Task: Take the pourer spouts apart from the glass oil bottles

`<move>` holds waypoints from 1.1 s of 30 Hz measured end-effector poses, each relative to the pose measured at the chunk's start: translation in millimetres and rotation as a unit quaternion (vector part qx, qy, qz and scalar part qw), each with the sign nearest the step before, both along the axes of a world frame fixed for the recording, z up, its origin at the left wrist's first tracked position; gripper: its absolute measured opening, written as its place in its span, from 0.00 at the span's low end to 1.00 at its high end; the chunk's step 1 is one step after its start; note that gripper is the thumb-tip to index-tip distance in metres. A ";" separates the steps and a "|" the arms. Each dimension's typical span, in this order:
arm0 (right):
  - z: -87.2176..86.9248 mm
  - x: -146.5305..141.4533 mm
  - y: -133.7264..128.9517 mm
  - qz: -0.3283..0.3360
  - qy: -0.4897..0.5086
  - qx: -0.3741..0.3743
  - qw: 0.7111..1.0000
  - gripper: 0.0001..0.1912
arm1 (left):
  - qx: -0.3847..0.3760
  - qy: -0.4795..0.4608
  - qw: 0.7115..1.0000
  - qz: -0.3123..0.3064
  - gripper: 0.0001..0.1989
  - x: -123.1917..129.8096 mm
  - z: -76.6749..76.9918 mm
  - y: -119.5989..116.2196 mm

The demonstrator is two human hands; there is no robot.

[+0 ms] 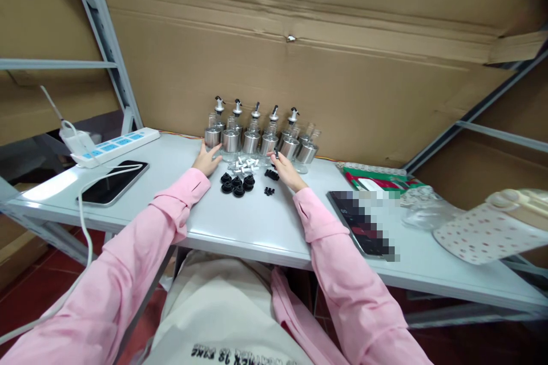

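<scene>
Brown cardboard (308, 85) backs the pale desk (252, 231), and bottles with metal bands stand upright before it, the front row (252, 141) without spouts, most of those behind topped by silver-and-black spouts (273, 114). Your right hand (287, 173) has thumb and fingers pinched together on a small black piece (276, 153), held up just in front of the bottles at the right of centre. Its long axis looks close to upright, leaning slightly, though it is too small to read well. Your left hand (207, 162) has its fingers spread apart with nothing between them, beside the leftmost front bottle (212, 137); whether the fingertips touch it you cannot tell from here.

From the pinched piece, the pile of silvery-white pieces (244, 166) lies to your left and a little nearer you, between your two hands. The relation that matters is across that gap: the pile's right edge sits near your right fingers, its left edge near your left hand. Black round stoppers (237, 185) cluster nearer you, and more black pieces (272, 174) lie just below your right fingers.
</scene>
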State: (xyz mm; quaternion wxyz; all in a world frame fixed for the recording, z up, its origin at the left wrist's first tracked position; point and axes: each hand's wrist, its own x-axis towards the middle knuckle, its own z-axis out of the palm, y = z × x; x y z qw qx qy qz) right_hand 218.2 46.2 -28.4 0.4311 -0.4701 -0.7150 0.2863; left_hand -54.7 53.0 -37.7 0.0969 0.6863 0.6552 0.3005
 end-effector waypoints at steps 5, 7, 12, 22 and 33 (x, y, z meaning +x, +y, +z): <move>3.2 1.0 1.4 -0.029 -0.028 0.062 0.997 0.18 | -0.023 -0.002 1.000 -0.007 0.27 -0.1 -3.1 1.3; 6.5 2.3 0.1 -0.055 -0.036 0.079 0.995 0.17 | -0.009 -0.008 1.000 -0.006 0.30 2.7 -3.8 0.7; 15.6 2.4 -11.6 -0.079 0.004 0.056 0.995 0.12 | 0.147 0.013 0.989 0.000 0.32 11.6 0.8 -4.5; 21.4 -15.1 -26.8 -0.055 0.033 0.098 0.993 0.13 | 0.288 0.181 0.929 -0.148 0.24 78.9 33.4 -63.5; 30.9 -45.5 -53.3 -0.024 -0.057 0.176 0.983 0.13 | 0.231 0.179 0.945 -0.145 0.18 89.0 32.2 -69.0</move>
